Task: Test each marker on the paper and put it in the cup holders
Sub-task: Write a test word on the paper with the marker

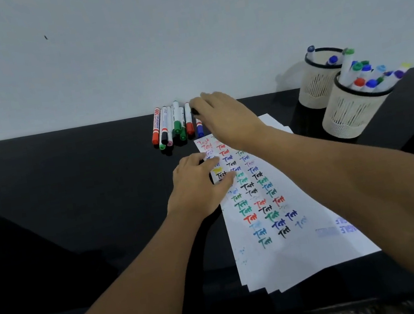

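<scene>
A white sheet of paper (286,253) covered with "Test" words in several colours lies on the black table (72,205). My left hand (197,185) rests flat on the sheet's upper left part, fingers spread. A pile of several markers (168,127) with red, green, black and blue caps lies by the wall, just beyond the paper. My right hand (224,118) reaches over the pile's right end, its fingertips curled round a black-capped marker (195,111), which is mostly hidden under the fingers. A blue-capped marker (200,130) lies just below that hand.
Two cream mesh cup holders stand at the back right: the far one (316,85) holds a few markers, the near one (348,115) holds several. More sheets lie stacked under the top paper. The grey wall (129,47) rises right behind the table.
</scene>
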Demonstrator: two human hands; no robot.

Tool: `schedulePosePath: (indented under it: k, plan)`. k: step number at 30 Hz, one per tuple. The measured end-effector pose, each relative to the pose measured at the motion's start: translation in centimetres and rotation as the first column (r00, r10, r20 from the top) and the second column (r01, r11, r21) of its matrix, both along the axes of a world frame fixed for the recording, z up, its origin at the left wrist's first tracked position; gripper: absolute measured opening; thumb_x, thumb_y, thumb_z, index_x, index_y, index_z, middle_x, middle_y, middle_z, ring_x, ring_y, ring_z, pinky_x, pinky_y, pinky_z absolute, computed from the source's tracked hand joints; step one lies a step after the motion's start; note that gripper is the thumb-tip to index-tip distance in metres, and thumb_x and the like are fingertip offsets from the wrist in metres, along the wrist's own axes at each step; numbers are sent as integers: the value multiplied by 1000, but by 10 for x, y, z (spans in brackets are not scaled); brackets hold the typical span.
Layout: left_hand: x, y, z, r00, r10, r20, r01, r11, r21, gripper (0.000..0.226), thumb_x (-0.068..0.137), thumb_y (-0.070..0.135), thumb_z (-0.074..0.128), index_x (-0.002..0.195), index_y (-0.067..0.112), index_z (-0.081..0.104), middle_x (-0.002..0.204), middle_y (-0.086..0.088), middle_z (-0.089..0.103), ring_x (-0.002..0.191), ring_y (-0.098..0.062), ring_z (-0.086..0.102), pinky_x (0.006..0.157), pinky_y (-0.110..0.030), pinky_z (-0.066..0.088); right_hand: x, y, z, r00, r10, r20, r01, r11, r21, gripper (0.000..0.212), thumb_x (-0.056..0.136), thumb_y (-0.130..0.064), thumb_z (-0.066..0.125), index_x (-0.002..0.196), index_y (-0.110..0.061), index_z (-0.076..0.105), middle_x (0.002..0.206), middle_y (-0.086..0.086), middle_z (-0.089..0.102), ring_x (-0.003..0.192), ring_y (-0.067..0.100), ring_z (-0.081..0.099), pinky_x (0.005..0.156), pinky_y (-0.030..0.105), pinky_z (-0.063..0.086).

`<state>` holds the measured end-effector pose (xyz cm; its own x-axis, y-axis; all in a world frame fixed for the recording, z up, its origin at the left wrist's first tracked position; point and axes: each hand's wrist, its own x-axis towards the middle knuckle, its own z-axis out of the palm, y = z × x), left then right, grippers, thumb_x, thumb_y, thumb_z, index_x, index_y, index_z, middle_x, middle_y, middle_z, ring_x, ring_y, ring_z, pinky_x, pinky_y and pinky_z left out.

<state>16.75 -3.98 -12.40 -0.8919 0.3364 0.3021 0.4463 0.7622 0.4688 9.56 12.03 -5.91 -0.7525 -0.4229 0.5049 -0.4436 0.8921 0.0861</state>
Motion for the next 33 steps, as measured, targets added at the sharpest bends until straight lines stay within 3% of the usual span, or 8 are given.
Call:
schedulePosePath:
  k: [5,7,9,12,16,24,28,33]
  plan:
    - [-1,0,0,1000,4,-3,-4,1000,-18,60,88,62,64,135,24,64,140,0,54,133,-20,42,113,-41,33,39,21,13,991,-56,118,59,998,-20,36,110,-34,43,146,-30,43,107,5,48,71,21,51,56,34,47]
    - [-1,0,1,1000,9,-12,-9,1000,-17,60,88,61,65,133,23,65,137,0,56,129,-21,45,110,-42,36,53,30,11,964,-108,243,130,988,-78,43,111,-45,31,152,-37,37,109,1,47,76,19,54,62,33,48]
    - [0,0,2,1000,9,-21,-10,1000,-22,60,88,60,65,134,22,64,135,2,57,126,-19,46,108,-40,37,66,38,5,922,-111,372,186,968,-171,46,112,-43,29,155,-31,32,115,2,57,88,18,60,74,37,52]
    - [2,1,5,999,0,-33,-1,1000,-26,61,91,58,62,140,22,58,134,3,57,125,-18,46,107,-38,37,78,47,-4,868,-148,474,239,961,-138,33,111,-40,32,135,-22,46,108,2,66,89,18,63,79,44,55]
    - [5,2,8,998,-19,-60,16,999,-42,61,94,54,60,146,23,51,134,2,59,124,-19,48,107,-39,39,88,48,-7,855,-230,464,208,973,100,37,110,-49,29,134,-30,49,107,-1,68,94,21,64,79,43,55]
    - [5,1,9,984,-98,-148,94,995,-34,45,99,39,61,139,21,59,121,0,66,113,-22,54,97,-42,46,91,40,-7,855,-266,445,188,959,212,48,105,-64,24,144,-45,45,89,-6,65,78,15,59,72,39,56]
    - [5,0,8,986,-115,-124,109,993,-53,34,101,29,59,131,15,64,120,-3,66,111,-24,53,94,-46,47,91,42,-8,853,-271,445,200,959,200,47,104,-66,32,132,-34,51,84,-6,62,77,15,60,72,39,56]
    - [6,1,10,1000,-17,-26,17,1000,-8,28,104,33,50,125,17,60,118,0,57,110,-17,46,93,-38,45,102,58,-10,820,-264,509,315,949,-15,51,105,-47,47,149,-31,26,114,0,68,85,16,65,70,36,57]
